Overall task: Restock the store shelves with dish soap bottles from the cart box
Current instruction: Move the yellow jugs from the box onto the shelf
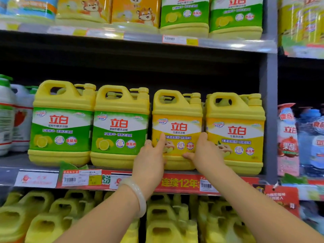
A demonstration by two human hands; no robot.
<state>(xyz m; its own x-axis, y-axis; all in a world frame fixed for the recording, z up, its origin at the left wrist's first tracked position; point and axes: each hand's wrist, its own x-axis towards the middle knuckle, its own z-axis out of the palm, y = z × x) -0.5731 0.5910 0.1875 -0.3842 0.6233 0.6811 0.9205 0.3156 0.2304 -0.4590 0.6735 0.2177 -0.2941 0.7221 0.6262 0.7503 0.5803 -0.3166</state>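
Observation:
A yellow dish soap jug with an orange-yellow label stands upright on the middle shelf, third in a row of several jugs. My left hand grips its lower left side, thumb across the label front. My right hand grips its lower right side, fingers curled round the bottom edge, in the gap beside the neighbouring orange-label jug. Two green-label jugs stand to the left. The cart box is out of view.
The upper shelf carries more green and orange jugs. The lower shelf holds several yellow jugs seen from above. White bottles stand at far left. A grey upright divides off pink and blue refill packs at right.

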